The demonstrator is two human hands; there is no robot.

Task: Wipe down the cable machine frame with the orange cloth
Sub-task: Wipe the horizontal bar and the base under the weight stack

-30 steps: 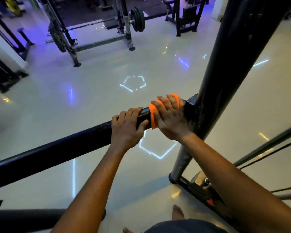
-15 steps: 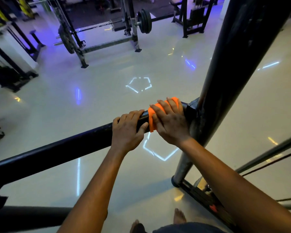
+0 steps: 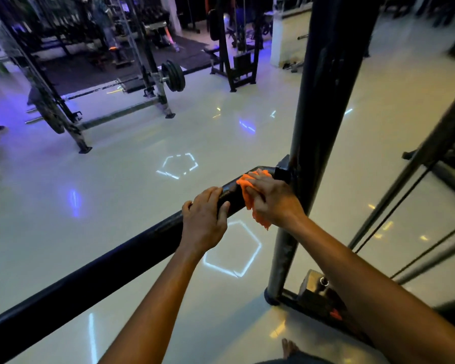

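A black horizontal bar (image 3: pixel 111 269) of the cable machine frame runs from lower left up to a thick black upright post (image 3: pixel 323 106). The orange cloth (image 3: pixel 250 195) is draped over the bar close to the joint, a corner hanging below. My right hand (image 3: pixel 273 200) presses the cloth against the bar, fingers curled over it. My left hand (image 3: pixel 205 219) grips the bare bar just left of the cloth, fingers wrapped over the top.
The post's base (image 3: pixel 273 298) and a low frame rail (image 3: pixel 323 308) stand on the glossy floor at lower right. Slanted rods and cables (image 3: pixel 415 206) cross the right side. A barbell rack (image 3: pixel 153 82) with plates stands far back. My bare foot (image 3: pixel 289 348) shows at the bottom.
The view has tilted up, showing more of the gym. The cloth now hangs looser with a corner dangling below the bar, and my right hand sits nearer the joint. My left hand keeps its grip.
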